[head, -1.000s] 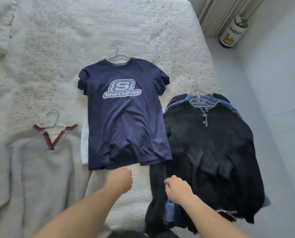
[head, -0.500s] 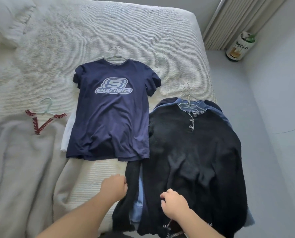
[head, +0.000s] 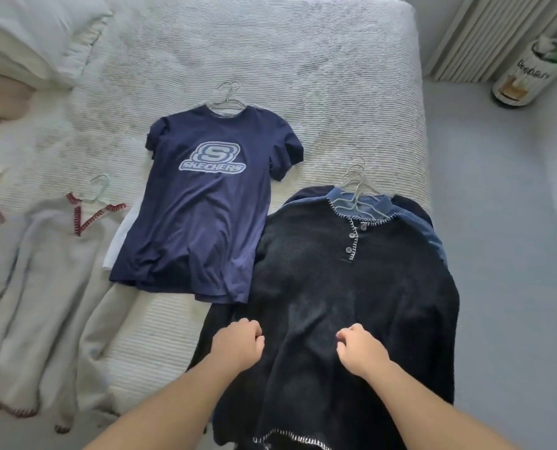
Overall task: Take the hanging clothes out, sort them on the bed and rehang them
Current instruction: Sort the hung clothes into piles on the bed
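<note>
Black sweater: topmost of the hangered stack at the bed's right edge.
Change: both hands now farther up it.
Left hand: clenched, pinching its fabric.
Right hand: likewise.

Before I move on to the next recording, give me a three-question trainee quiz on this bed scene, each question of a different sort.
1. True or false: the navy Skechers T-shirt lies on the bed with its hanger still in the collar.
2. Multiple choice: both hands are over which garment? A) the white robe with red stitching B) the black buttoned sweater C) the T-shirt
3. Fill in: the stitching along the black sweater's neckline is ____.

Key:
1. True.
2. B. The left hand and the right hand sit over its lower half, fingers curled; whether they pinch the fabric is unclear.
3. White.
</note>
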